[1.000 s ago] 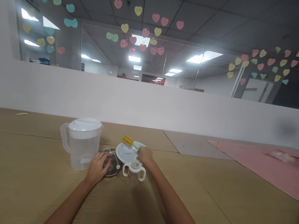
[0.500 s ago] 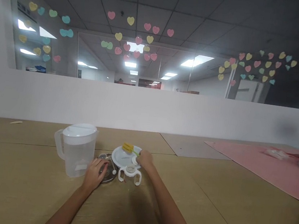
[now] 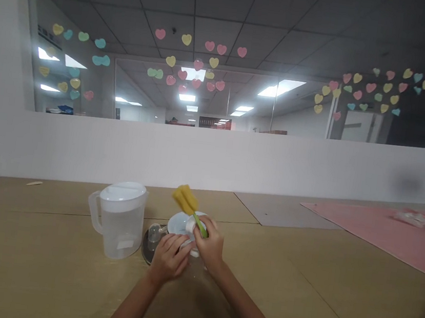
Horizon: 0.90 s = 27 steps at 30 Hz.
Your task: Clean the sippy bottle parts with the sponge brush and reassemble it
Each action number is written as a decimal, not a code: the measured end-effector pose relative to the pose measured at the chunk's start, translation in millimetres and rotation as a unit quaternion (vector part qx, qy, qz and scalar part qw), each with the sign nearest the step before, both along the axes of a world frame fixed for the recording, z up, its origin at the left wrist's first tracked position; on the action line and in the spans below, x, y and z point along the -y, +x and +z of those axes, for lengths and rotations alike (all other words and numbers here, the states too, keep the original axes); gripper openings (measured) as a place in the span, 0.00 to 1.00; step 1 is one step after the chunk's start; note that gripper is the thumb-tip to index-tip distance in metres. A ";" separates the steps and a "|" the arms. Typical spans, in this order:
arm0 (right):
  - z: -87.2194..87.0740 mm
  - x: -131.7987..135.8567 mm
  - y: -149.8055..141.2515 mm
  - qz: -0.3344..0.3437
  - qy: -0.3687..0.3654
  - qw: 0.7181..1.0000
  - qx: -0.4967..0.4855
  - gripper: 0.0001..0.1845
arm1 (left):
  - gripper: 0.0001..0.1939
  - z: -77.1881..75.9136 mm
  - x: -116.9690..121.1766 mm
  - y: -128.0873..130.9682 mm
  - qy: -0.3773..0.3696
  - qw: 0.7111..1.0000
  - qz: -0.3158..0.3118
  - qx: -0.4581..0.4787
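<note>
Right hand pinches the green handle of a yellow sponge bottle brush, held over a white plate right of the lidded clear plastic pitcher. Left hand curls closed beside a white trainer cup — grip on it hidden. Small clear bottle stands on a dark metal lid — just beside the pitcher.

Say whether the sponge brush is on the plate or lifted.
Lifted: the right hand grips its green handle, with the yellow sponge head above the white plate.

The sponge head of my bottle brush looks rough, the jug is smooth cloudy plastic, and the round dish is glossy metal.
</note>
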State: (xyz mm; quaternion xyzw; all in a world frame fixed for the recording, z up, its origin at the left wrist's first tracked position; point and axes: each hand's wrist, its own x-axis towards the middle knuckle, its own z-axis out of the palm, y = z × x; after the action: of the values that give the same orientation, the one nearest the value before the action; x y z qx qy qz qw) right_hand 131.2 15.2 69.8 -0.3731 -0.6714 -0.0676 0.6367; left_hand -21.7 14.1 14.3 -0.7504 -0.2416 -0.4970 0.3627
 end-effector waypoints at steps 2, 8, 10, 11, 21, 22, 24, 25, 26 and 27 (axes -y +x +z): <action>-3.7 7.5 -6.5 0.032 0.035 0.999 0.014 0.13 | 0.17 -3.0 2.8 -0.8 0.002 1.000 -0.013 -0.015; -13.4 19.9 -18.7 0.055 0.039 0.997 0.023 0.10 | 0.20 -7.4 8.0 -10.2 -0.005 0.996 -0.003 0.093; -16.0 21.2 -21.1 0.060 0.030 0.997 0.025 0.09 | 0.19 -8.3 7.0 -10.3 -0.005 0.991 0.004 0.132; -16.7 21.4 -21.8 0.062 0.026 0.997 0.026 0.09 | 0.19 -9.7 5.7 -9.9 -0.009 0.989 0.006 0.145; -17.4 21.5 -16.4 0.114 0.050 0.984 0.128 0.10 | 0.18 -32.3 -13.4 -13.7 -0.059 0.984 0.046 0.159; -19.0 22.3 -17.5 0.118 0.045 0.981 0.145 0.10 | 0.18 -30.3 -13.4 -14.7 -0.073 0.985 0.033 0.156; -20.6 22.7 -19.3 0.120 0.038 0.980 0.155 0.09 | 0.20 -24.3 -11.2 -16.2 -0.093 0.984 0.003 0.152; -19.9 21.9 -19.0 0.118 0.036 0.981 0.147 0.10 | 0.20 -20.8 -9.3 -16.7 -0.100 0.983 -0.008 0.155; -18.0 20.4 -17.0 0.111 0.037 0.984 0.132 0.12 | 0.20 -17.2 -7.2 -17.1 -0.105 0.981 -0.016 0.160; -15.1 18.2 -12.8 0.101 0.040 0.988 0.113 0.15 | 0.21 -13.9 -5.1 -17.6 -0.111 0.979 -0.023 0.172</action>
State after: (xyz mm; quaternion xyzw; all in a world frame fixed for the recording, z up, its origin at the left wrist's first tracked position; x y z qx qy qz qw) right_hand 118.4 -3.0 54.7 -0.2681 -0.7698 -0.0714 0.5748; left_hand -39.2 19.2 0.4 -0.6948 -0.3370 -0.5967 0.2184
